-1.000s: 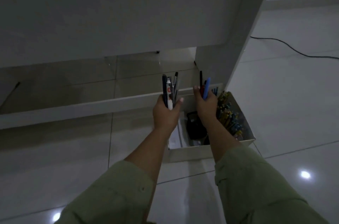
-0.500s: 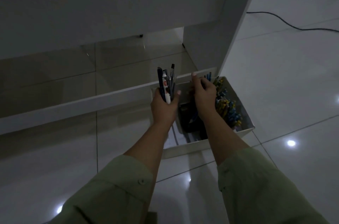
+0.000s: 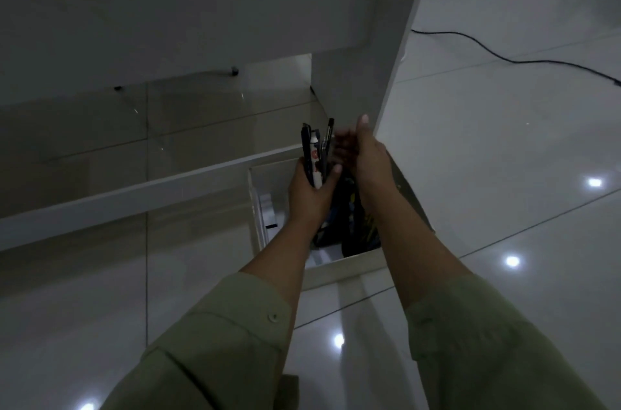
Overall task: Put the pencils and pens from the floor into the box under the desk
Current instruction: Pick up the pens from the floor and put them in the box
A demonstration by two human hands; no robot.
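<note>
Holding pens, left hand above box.

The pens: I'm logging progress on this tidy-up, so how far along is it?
Done: the box by the desk leg already holds a dark pile of pens. In hand: the left hand grips a bundle of pens upright above it, and the right hand reaches toward them. Left: dropping that bundle in. No loose pens show on the floor.
</note>
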